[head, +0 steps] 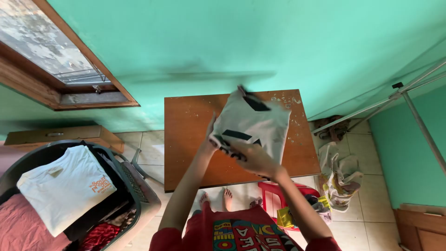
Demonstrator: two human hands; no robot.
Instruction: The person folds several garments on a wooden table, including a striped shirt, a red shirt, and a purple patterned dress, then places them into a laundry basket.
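Note:
A grey shirt (pixel 255 122) with black markings is held folded above a brown wooden table (pixel 186 135). My left hand (pixel 210 137) grips the shirt's near left edge. My right hand (pixel 253 158) holds its near lower edge, fingers curled over the cloth. The far part of the shirt hangs toward the table's back right corner.
A dark laundry basket (pixel 139 186) at the left holds a folded white shirt (pixel 65 186) and other clothes. A red stool (pixel 274 195) and a heap of cloth (pixel 341 176) lie on the tiled floor at the right. A metal rack (pixel 409 97) stands by the green wall.

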